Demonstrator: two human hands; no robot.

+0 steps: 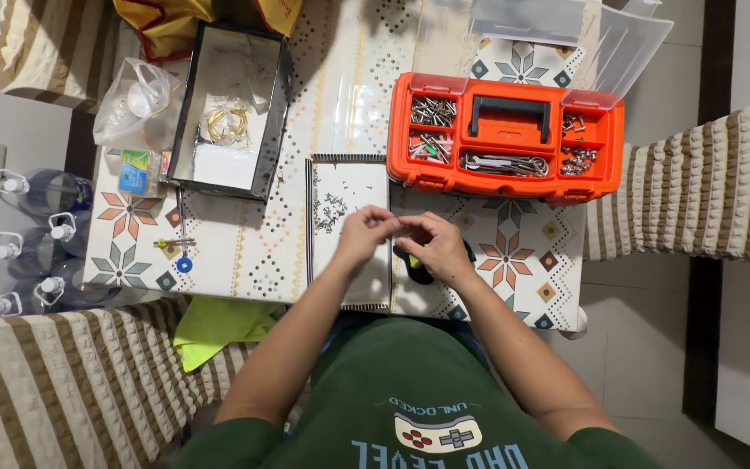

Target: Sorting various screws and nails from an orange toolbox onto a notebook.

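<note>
Head view, the only one I have: I see both hands meeting over the near edge of the table [245, 260]; left hand [362, 236] and right hand [434, 243] have fingertips brought together, pinching something tiny between them; too small for me to tell what it is; neither hand is spread.

Under the left hand lies a white tray [349, 230] with a dark rim; a loose scatter of small screws [332, 211] sits on it, just left of the left hand's fingers, not touching them; a dark object [416, 269] shows beneath the right hand, mostly hidden, kind unclear.

Beyond the hands, well apart from them, stands an orange case [507, 139], clear lid thrown back; its compartments hold metal fasteners and tools; black handle in the middle.

Far left: an open black box [232, 108] with gold-coloured rings inside; a clear plastic bag [136, 100] beside it; bottles [32, 239] on the floor past the table's left edge; striped cushions on both sides.
</note>
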